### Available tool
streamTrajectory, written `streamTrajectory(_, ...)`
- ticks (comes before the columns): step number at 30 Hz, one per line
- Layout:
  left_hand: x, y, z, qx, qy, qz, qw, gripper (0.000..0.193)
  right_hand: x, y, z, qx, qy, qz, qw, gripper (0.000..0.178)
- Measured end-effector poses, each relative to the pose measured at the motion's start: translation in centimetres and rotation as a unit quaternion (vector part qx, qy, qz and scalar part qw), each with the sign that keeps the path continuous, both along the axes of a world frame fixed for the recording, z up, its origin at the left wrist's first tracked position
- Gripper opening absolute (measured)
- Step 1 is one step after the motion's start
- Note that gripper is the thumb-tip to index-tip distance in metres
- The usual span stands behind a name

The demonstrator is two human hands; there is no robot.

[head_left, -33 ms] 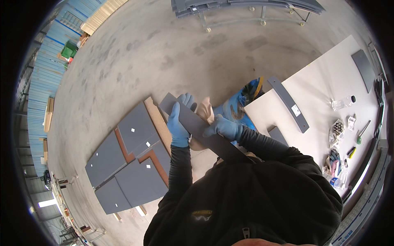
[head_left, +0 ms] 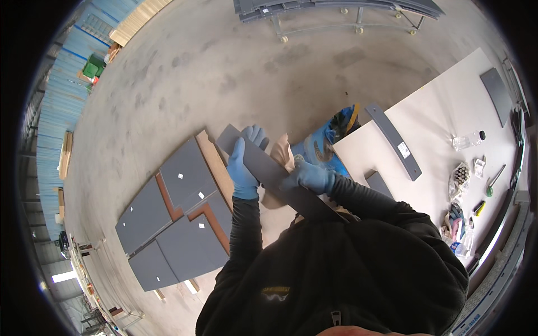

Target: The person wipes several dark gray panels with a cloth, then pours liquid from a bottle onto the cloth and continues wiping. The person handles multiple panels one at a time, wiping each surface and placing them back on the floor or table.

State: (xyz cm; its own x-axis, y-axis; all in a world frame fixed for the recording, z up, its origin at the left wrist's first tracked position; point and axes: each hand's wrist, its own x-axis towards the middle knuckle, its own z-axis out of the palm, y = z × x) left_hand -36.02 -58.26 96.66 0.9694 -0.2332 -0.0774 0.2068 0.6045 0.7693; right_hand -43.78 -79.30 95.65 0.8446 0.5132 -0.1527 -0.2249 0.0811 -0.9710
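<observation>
A long flat dark grey panel strip [head_left: 260, 168] slants across the front of my body, its near end against my dark jacket. My left hand [head_left: 243, 171], in a blue glove, is closed around the strip's far part, thumb on top and fingers beyond the other edge. My right hand [head_left: 311, 177], also blue-gloved, presses on the strip's upper face near its middle with fingers curled; it is slightly blurred, and what lies inside it is hidden. Beige cloth-like material [head_left: 282, 152] shows behind the strip, close to the right hand.
Grey panels [head_left: 193, 246] with reddish-brown edge pieces lie low at left. At right, a white table [head_left: 431, 123] bears a grey strip [head_left: 394, 143], a clear bottle [head_left: 469, 140] and a screwdriver [head_left: 496, 180]. A blue bag [head_left: 322, 148] stands beside it. A wheeled rack [head_left: 336, 11] stands far off.
My right hand has shifted very slightly to the right and nearer along the strip. My left hand keeps its grip.
</observation>
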Motion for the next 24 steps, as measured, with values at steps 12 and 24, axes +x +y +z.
streamTrajectory(12,4.4,5.5,1.5,-0.017,0.005,0.109,0.994,0.042,-1.2,-8.4,1.5,-0.185,0.031,-0.192,0.963,0.033)
streamTrajectory(24,4.7,1.1,2.4,-0.007,0.088,0.063,0.994,0.063,1.0,2.4,5.1,-0.216,-0.409,-0.082,0.883,0.084)
